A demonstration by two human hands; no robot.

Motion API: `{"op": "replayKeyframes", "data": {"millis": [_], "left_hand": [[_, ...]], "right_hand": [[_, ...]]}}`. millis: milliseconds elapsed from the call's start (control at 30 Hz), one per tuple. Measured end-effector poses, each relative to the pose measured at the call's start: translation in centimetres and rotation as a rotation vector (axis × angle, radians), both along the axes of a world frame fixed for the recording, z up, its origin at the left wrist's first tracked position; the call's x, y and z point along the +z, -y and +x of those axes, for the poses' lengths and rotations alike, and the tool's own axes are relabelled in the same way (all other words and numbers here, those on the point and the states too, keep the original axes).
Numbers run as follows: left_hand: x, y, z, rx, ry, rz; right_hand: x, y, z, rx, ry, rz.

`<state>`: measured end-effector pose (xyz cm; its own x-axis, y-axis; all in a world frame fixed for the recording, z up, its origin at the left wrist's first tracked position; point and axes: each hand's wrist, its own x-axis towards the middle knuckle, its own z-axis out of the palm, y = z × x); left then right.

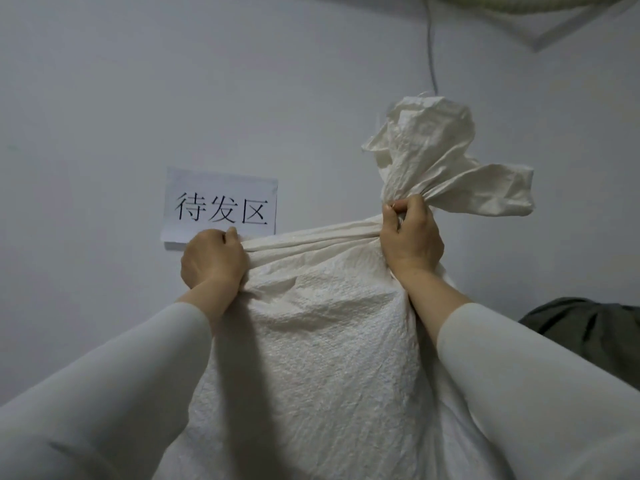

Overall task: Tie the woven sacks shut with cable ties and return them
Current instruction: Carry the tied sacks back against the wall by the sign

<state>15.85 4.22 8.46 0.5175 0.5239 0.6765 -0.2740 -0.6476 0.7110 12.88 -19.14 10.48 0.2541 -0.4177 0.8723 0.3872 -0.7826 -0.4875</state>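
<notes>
A full white woven sack (pixel 322 358) stands in front of me and fills the lower middle of the head view. My right hand (pixel 410 237) grips its gathered neck, and the crumpled mouth (pixel 436 147) flares out above my fist. My left hand (pixel 213 259) grips a bunched fold of the sack's upper left corner, and the fabric is stretched taut between both hands. I see no cable tie in view.
On the grey surface behind the sack lies a white paper sign (pixel 221 207) with black printed characters. A dark grey-green bundle (pixel 585 337) sits at the right edge. A thin cable (pixel 431 46) and another pale sack (pixel 540 15) show at the top.
</notes>
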Motion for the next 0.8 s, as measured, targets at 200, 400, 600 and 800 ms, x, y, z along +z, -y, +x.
{"op": "replayKeyframes", "data": {"millis": [200, 400, 600, 800], "left_hand": [[-6.2, -4.3, 5.2, -0.034, -0.149, -0.075], [-7.6, -6.0, 4.3, -0.253, -0.354, 0.234], [-10.2, -6.1, 3.7, -0.340, -0.443, 0.572], [-9.9, -4.5, 5.0, -0.258, -0.428, 0.583]], "right_hand": [[-5.3, -3.9, 6.0, 0.027, -0.128, -0.103], [-8.4, -7.9, 11.1, 0.147, -0.504, -0.024], [-8.5, -7.4, 13.0, 0.369, -0.649, 0.096], [-9.3, -6.5, 9.9, 0.588, -0.749, 0.043]]}}
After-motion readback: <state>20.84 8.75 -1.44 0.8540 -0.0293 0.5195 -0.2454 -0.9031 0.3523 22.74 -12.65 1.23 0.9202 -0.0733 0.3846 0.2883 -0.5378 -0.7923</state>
